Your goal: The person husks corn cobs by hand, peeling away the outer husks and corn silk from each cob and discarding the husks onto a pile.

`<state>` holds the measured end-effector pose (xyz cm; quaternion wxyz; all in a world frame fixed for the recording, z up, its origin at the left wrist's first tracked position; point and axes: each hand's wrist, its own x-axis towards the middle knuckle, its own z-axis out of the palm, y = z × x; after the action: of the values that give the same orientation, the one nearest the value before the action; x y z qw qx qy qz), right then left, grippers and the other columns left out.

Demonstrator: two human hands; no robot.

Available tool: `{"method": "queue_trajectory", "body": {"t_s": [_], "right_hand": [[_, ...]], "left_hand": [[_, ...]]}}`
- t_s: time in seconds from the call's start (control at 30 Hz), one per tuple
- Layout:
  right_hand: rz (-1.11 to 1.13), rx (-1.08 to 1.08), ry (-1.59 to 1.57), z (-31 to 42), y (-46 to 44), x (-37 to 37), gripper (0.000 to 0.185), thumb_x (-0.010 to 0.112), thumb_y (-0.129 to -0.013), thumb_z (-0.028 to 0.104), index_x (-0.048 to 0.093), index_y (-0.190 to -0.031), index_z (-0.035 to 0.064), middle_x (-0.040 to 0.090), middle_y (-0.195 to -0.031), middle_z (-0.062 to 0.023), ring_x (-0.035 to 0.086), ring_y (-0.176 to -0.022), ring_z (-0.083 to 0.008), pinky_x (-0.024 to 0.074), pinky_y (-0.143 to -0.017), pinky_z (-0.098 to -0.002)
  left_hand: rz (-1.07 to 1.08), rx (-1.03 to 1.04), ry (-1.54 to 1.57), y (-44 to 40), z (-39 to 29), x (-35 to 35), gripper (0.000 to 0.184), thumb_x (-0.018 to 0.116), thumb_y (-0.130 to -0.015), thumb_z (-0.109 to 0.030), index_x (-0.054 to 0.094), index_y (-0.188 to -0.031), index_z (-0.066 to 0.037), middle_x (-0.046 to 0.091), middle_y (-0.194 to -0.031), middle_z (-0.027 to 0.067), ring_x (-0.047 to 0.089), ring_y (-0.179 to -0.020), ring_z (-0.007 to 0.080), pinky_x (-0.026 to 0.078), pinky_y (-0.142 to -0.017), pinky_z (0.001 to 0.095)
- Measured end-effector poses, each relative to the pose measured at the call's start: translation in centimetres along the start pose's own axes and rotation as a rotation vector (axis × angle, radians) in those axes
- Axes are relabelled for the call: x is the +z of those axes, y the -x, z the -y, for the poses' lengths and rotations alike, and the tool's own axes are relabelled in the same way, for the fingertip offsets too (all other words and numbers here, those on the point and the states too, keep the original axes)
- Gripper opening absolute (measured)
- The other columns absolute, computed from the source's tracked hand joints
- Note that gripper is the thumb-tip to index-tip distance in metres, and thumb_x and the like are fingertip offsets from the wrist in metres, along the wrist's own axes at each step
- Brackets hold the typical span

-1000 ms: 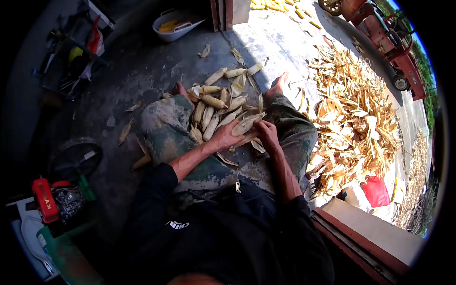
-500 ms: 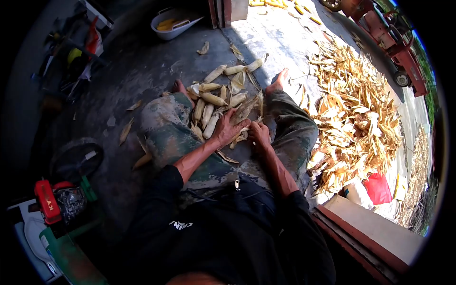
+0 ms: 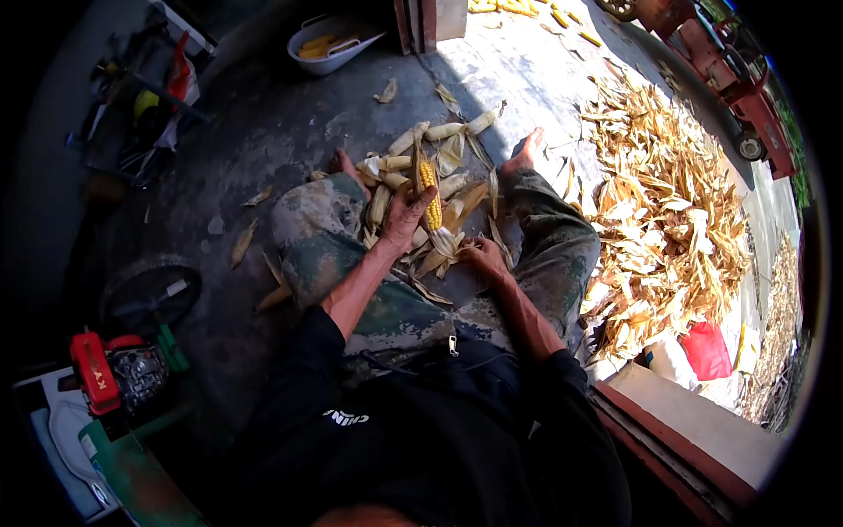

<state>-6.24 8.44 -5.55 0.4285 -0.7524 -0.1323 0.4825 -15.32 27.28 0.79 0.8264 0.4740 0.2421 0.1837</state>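
Note:
My left hand point(image 3: 406, 220) is wrapped around an ear of corn point(image 3: 430, 189). Yellow kernels show along its upper side, and pale peeled husk point(image 3: 446, 244) hangs at its lower end. To the right of that end, my right hand point(image 3: 485, 256) is closed with its fingertips at the loose husk. Between my legs lies a pile of unhusked ears point(image 3: 448, 132) in pale, dry husks, partly hidden by the held ear and my left hand.
A large heap of dry husks point(image 3: 659, 202) lies to the right in sunlight. At the back stands a white scoop-shaped container point(image 3: 338, 57) with yellow cobs. A red-engined machine point(image 3: 97, 373) is at lower left, a red vehicle point(image 3: 724, 70) at upper right.
The husk on the ear in my left hand has been pulled open, baring yellow kernels. My hands have moved apart, and the ear now points up and away.

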Motion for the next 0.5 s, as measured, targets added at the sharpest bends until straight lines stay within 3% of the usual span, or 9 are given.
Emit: {"method": "queue_trajectory", "body": {"t_s": [0.07, 0.17, 0.23, 0.27, 0.33, 0.43, 0.47, 0.5], "right_hand": [[-0.025, -0.155, -0.645, -1.2, -2.2, -0.7, 0.033, 0.058, -0.095, 0.030, 0.061, -0.105, -0.0010, 0.062, -0.084, -0.0047, 0.059, -0.073, -0.0139, 0.0482, -0.062, -0.0275], [-0.017, -0.302, -0.617, 1.6, -2.4, -2.9, 0.049, 0.054, -0.097, 0.044, 0.056, -0.123, 0.0030, 0.061, -0.094, -0.0049, 0.060, -0.073, -0.0127, 0.0490, -0.064, -0.0261], [0.024, -0.260, -0.598, 2.4, -2.0, -3.5, 0.051, 0.053, -0.097, 0.047, 0.056, -0.125, 0.0036, 0.060, -0.092, -0.0040, 0.059, -0.073, -0.0120, 0.0477, -0.063, -0.0255], [0.082, -0.228, -0.578, 2.8, -1.5, -3.5, 0.054, 0.052, -0.097, 0.050, 0.056, -0.126, 0.0043, 0.059, -0.091, -0.0031, 0.058, -0.074, -0.0113, 0.0463, -0.063, -0.0249], [0.027, -0.275, -0.500, 4.6, 0.4, -3.2, 0.052, 0.052, -0.097, 0.051, 0.062, -0.114, 0.0035, 0.060, -0.090, -0.0032, 0.055, -0.071, -0.0098, 0.0454, -0.063, -0.0240], [-0.005, -0.284, -0.467, 3.1, -0.3, -3.0, 0.052, 0.051, -0.097, 0.051, 0.065, -0.101, 0.0013, 0.062, -0.083, -0.0036, 0.055, -0.067, -0.0102, 0.0451, -0.060, -0.0243], [0.004, -0.276, -0.435, 2.1, -1.2, -2.9, 0.053, 0.050, -0.097, 0.051, 0.066, -0.094, 0.0002, 0.063, -0.079, -0.0038, 0.055, -0.064, -0.0108, 0.0448, -0.057, -0.0246], [0.007, -0.278, -0.438, 1.6, -1.5, -2.7, 0.053, 0.050, -0.097, 0.051, 0.066, -0.094, 0.0002, 0.063, -0.079, -0.0038, 0.055, -0.064, -0.0108, 0.0448, -0.057, -0.0246]], "left_hand": [[0.022, -0.055, -0.020, 0.2, -0.1, -0.1, 0.050, 0.077, -0.084, -0.037, 0.055, -0.113, -0.001, 0.062, -0.097, 0.0047, 0.058, -0.091, 0.0114, 0.046, -0.079, 0.0241], [0.117, -0.138, -0.226, 0.2, 2.9, -1.0, 0.054, 0.077, -0.083, -0.038, 0.056, -0.115, 0.000, 0.062, -0.099, 0.0064, 0.058, -0.093, 0.0106, 0.046, -0.079, 0.0241], [0.181, -0.189, -0.261, 0.8, 3.7, -0.2, 0.054, 0.073, -0.087, -0.039, 0.055, -0.120, -0.001, 0.061, -0.101, 0.0038, 0.058, -0.093, 0.0097, 0.047, -0.080, 0.0246], [0.253, -0.200, -0.440, 0.9, 3.9, -0.1, 0.054, 0.071, -0.088, -0.043, 0.057, -0.120, -0.001, 0.062, -0.101, 0.0036, 0.058, -0.093, 0.0097, 0.047, -0.080, 0.0249], [0.363, -0.192, -0.710, 1.3, 3.8, 0.5, 0.057, 0.064, -0.090, -0.049, 0.060, -0.119, -0.001, 0.064, -0.103, 0.0060, 0.058, -0.096, 0.0122, 0.047, -0.084, 0.0279], [0.341, -0.091, -0.865, 1.4, 5.3, 0.3, 0.057, 0.062, -0.091, -0.046, 0.059, -0.120, 0.002, 0.066, -0.108, 0.0123, 0.060, -0.101, 0.0172, 0.047, -0.088, 0.0308], [0.368, -0.068, -0.870, 1.8, 4.6, 0.5, 0.066, 0.064, -0.088, -0.048, 0.053, -0.127, 0.004, 0.065, -0.113, 0.0190, 0.062, -0.106, 0.0251, 0.046, -0.092, 0.0348], [0.366, -0.068, -0.874, 2.2, 3.9, 0.9, 0.066, 0.064, -0.088, -0.048, 0.053, -0.127, 0.004, 0.065, -0.113, 0.0190, 0.062, -0.106, 0.0251, 0.046, -0.092, 0.0348]]}}
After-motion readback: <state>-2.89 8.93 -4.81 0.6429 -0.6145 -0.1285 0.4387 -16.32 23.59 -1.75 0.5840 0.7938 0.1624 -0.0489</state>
